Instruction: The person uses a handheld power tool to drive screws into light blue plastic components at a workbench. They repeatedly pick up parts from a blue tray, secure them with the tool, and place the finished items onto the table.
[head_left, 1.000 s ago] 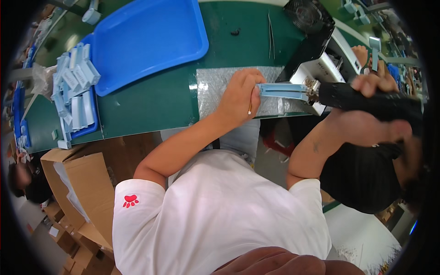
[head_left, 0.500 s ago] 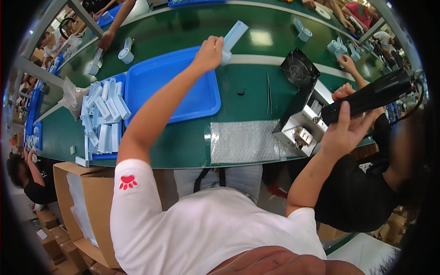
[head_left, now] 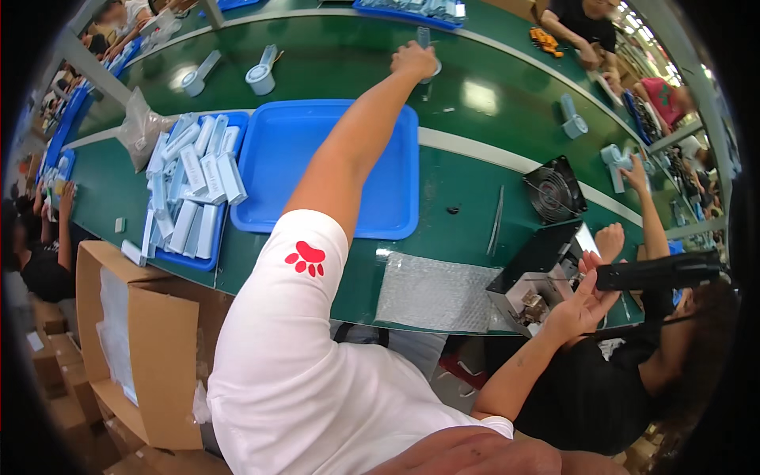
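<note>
At the far side of the green table, my left hand (head_left: 413, 60) is closed around a light-blue, round-headed piece with a handle (head_left: 423, 36). Its handle sticks out beyond the fingers, and the hand covers much of the rest. My right hand (head_left: 582, 305) is raised on the right, its fingers stretched out. Its fingertips are at the end of a long black device (head_left: 657, 273) beside a co-worker's head; whether they touch is unclear. Below my left arm lies a blue tray (head_left: 317, 222) with nothing in it.
Light-blue long pieces (head_left: 194, 174) fill a smaller blue tray on the left. A black fan (head_left: 554, 190) and an opened metal-and-black box (head_left: 526, 277) stand right, beside bubble wrap (head_left: 435, 293). Tweezers (head_left: 496, 220) lie nearby. A cardboard box (head_left: 162, 364) is below left.
My left hand has moved farther away across the table with the light-blue piece, lowering it to the far surface. My right hand has dropped from the black device's underside to its end.
</note>
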A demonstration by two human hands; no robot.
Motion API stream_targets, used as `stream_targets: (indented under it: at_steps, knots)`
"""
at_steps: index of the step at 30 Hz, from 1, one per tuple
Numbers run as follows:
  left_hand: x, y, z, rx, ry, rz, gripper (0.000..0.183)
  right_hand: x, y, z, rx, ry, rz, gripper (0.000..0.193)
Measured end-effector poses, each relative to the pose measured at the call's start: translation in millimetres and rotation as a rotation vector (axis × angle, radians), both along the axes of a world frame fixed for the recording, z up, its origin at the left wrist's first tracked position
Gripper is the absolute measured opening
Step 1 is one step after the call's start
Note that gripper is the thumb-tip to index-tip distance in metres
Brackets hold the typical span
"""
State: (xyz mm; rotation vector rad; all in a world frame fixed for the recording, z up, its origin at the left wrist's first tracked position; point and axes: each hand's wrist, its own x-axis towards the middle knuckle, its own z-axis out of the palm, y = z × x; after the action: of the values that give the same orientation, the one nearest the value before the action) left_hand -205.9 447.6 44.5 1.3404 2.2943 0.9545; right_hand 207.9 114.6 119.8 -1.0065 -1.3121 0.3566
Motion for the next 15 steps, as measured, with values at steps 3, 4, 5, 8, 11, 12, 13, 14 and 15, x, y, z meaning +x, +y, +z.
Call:
stream_targets:
  at_steps: [3, 4, 5, 8, 11, 12, 13, 14, 15]
  knots:
    - [-26, -12, -13, 0.081, 0.282, -0.183, 0.093, -4, -3, -5, -0.006, -0.044, -0.064, 0.045]
    - [-44, -26, -14, 0.088, 0.425, -0.139, 0.093, -1, -3, -11, -0.013, -0.034, -0.082, 0.045]
    - [-43, -43, 11, 0.005, 0.501, -0.214, 0.089, 3, -8, -8, 0.027, -0.050, -0.115, 0.045]
    - [-147, -79, 19, -0.169, 0.924, 0.069, 0.078, 6, -5, -9, 0.072, -0.019, -0.065, 0.046]
    - [-249, -112, -18, -0.331, 0.983, 0.343, 0.070, 1, -3, -9, 0.078, -0.045, -0.092, 0.053]
    - [-281, -131, -32, -0.309, 0.945, 0.241, 0.067, -5, -1, -5, 0.085, 0.016, -0.020, 0.055]
    - [-313, -139, -41, -0.294, 0.918, 0.212, 0.068, -9, 2, -4, 0.092, 0.098, 0.055, 0.056]
    - [-326, -138, -47, -0.273, 0.881, 0.194, 0.064, -11, 2, -3, 0.097, 0.170, 0.114, 0.058]
    - [-346, -138, -45, -0.184, 0.992, 0.137, 0.059, -7, 7, -5, 0.130, 0.141, 0.127, 0.065]
